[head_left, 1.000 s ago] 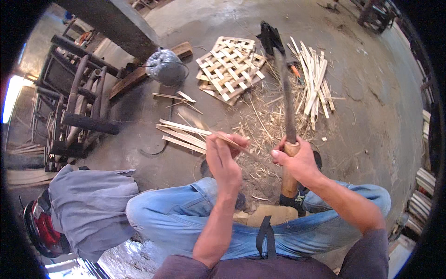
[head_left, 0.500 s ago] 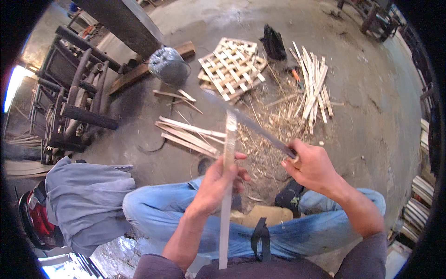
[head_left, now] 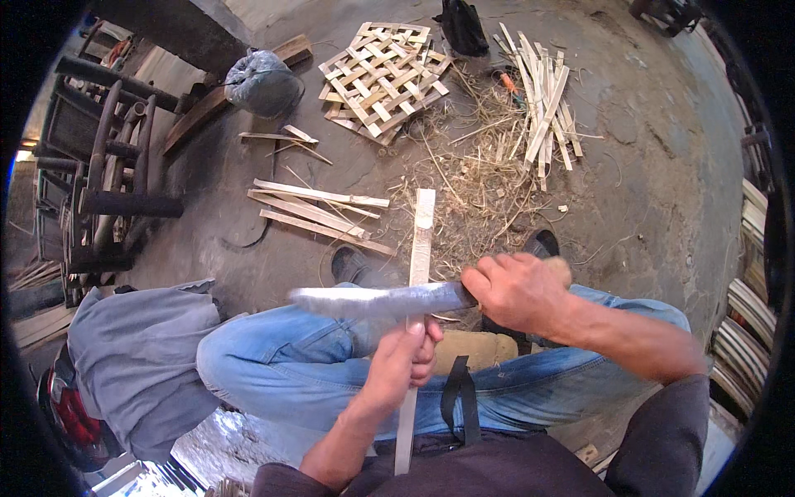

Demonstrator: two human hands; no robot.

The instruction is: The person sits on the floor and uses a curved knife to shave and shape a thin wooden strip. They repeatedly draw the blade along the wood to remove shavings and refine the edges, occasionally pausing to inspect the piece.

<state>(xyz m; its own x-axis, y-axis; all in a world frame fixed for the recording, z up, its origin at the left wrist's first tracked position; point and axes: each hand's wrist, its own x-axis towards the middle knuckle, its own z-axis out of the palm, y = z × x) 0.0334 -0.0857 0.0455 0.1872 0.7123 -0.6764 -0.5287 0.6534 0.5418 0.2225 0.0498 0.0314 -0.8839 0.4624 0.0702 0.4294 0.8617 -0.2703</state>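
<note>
While gripping a flat, pale wooden strip (head_left: 421, 244) in the left hand (head_left: 402, 354), seemingly for steadiness, clutches a long silvery-bladed knife (head_left: 373, 301) crosswise in the right hand (head_left: 515, 290).

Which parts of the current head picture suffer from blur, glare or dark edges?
Head view: the blade is motion-blurred, gleaming whitish toward its tip; head view: the right forearm is smeared, while the strip in the left hand looks crisper; head view: bright glare washes out the lower-left rim; head view: curved black borders close both sides.
</note>
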